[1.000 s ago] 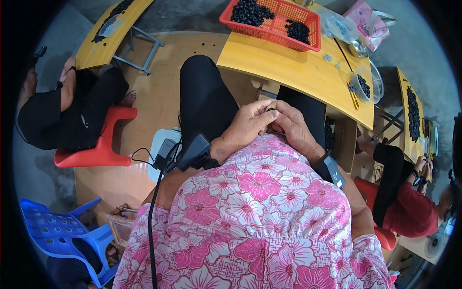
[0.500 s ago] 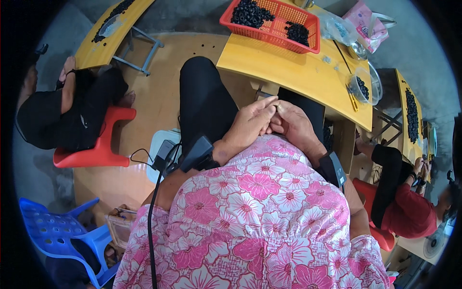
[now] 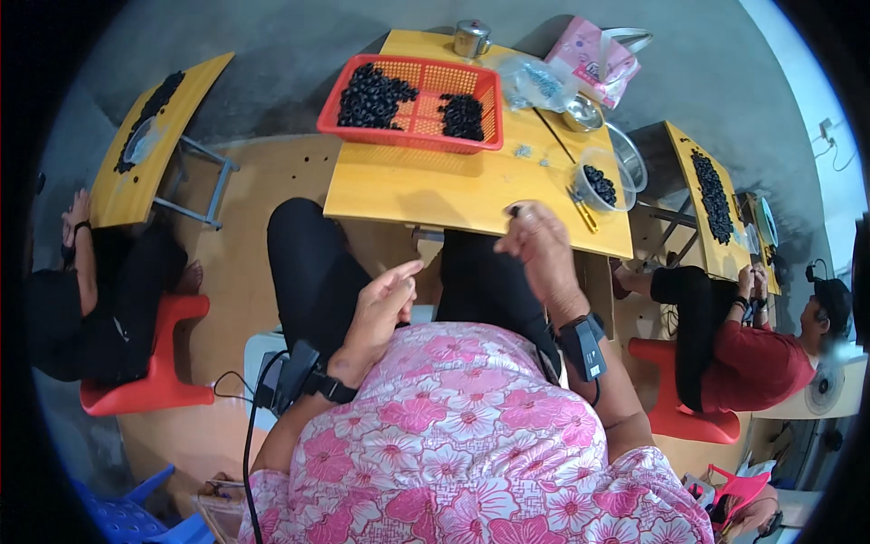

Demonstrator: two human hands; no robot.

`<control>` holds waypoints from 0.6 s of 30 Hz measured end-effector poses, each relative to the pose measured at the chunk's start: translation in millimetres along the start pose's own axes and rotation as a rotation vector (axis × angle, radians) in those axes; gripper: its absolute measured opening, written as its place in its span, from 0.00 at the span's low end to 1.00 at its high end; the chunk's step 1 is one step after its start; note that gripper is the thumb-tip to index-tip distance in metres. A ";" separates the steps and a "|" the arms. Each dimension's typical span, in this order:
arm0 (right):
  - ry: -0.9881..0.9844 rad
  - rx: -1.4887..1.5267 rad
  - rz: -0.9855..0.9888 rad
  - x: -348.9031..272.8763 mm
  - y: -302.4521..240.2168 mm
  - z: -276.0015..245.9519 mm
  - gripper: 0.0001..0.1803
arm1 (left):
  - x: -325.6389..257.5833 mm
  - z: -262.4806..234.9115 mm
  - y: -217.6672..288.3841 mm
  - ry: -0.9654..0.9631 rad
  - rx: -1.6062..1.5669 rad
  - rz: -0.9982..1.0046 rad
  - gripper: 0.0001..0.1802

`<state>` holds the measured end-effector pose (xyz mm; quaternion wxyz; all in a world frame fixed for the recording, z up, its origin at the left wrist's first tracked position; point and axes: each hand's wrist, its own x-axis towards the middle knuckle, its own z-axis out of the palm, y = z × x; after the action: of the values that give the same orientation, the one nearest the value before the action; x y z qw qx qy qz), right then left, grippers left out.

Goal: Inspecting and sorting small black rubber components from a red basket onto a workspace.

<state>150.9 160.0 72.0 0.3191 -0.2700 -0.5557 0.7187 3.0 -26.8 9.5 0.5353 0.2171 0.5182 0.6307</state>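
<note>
My right hand point(image 3: 536, 245) is raised near the front edge of the yellow table point(image 3: 399, 186), pinching a small black part point(image 3: 516, 210) between thumb and fingertips. The fingers partly hide its shape. Over my lap, my left hand point(image 3: 376, 311) is apart from the right, its index finger stretched out and the others loosely bent. Nothing shows in it. On the table stands a red plastic basket point(image 3: 426, 111) with two heaps of black ring-shaped parts point(image 3: 372, 95). At the right, a clear tub point(image 3: 621, 186) holds more small black parts point(image 3: 599, 184).
A yellow-handled tool point(image 3: 584, 213), a dark rod point(image 3: 553, 131), small silvery pieces point(image 3: 524, 151), a metal bowl point(image 3: 583, 113), a plastic bag point(image 3: 535, 83), a lidded metal cup point(image 3: 472, 39) and a pink bag point(image 3: 594, 59) lie on the table. Co-workers sit left and right at their own tables.
My hands, together over my lap before, have parted. The right one has lifted toward the table with the black part; the left stays over my lap. The view has tilted up and shifted.
</note>
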 end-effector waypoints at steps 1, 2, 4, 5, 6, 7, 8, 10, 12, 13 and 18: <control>0.135 -0.322 -0.066 3.4 -17.6 -9.4 0.12 | 1.5 -1.5 -2.9 -0.001 -0.016 -0.006 0.23; 0.192 -0.407 -0.185 12.9 -21.0 -29.9 0.11 | 2.4 -1.5 -3.8 -0.001 -0.028 -0.011 0.23; 0.336 -0.577 -0.336 31.8 -32.9 -71.5 0.09 | 4.7 -0.6 -4.6 -0.014 -0.037 -0.021 0.22; 0.416 -0.785 -0.383 37.5 -42.4 -80.3 0.08 | 3.4 -3.6 -6.6 -0.009 -0.052 -0.016 0.21; 0.505 -0.985 -0.512 46.6 -41.8 -109.6 0.08 | 6.1 -2.8 -9.0 -0.021 -0.069 -0.010 0.21; 0.508 -0.918 -0.475 51.7 -45.3 -129.6 0.09 | 7.0 -2.4 -8.6 -0.018 -0.040 -0.004 0.20; 0.546 -1.048 -0.462 52.9 -51.8 -140.4 0.11 | 7.4 -0.5 -6.1 -0.011 -0.046 -0.016 0.20; 0.594 -1.329 -0.306 55.9 -56.6 -153.1 0.16 | 9.6 -2.2 -8.6 -0.012 -0.048 -0.021 0.19; 0.647 -1.534 -0.215 62.2 -49.9 -167.8 0.18 | 10.7 -1.5 -6.4 0.004 -0.061 -0.029 0.19; 0.676 -1.528 -0.173 65.1 -46.7 -169.6 0.18 | 10.8 -1.9 -5.4 0.010 -0.054 -0.049 0.19; 0.511 -1.421 -0.446 80.2 -50.8 -131.7 0.06 | 21.1 -9.5 -5.1 0.035 -0.034 -0.144 0.20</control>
<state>204.6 312.4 87.4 0.3248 -0.4482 -0.8324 0.0259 -9.6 -12.3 -4.5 0.5739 0.1593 0.5310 0.6027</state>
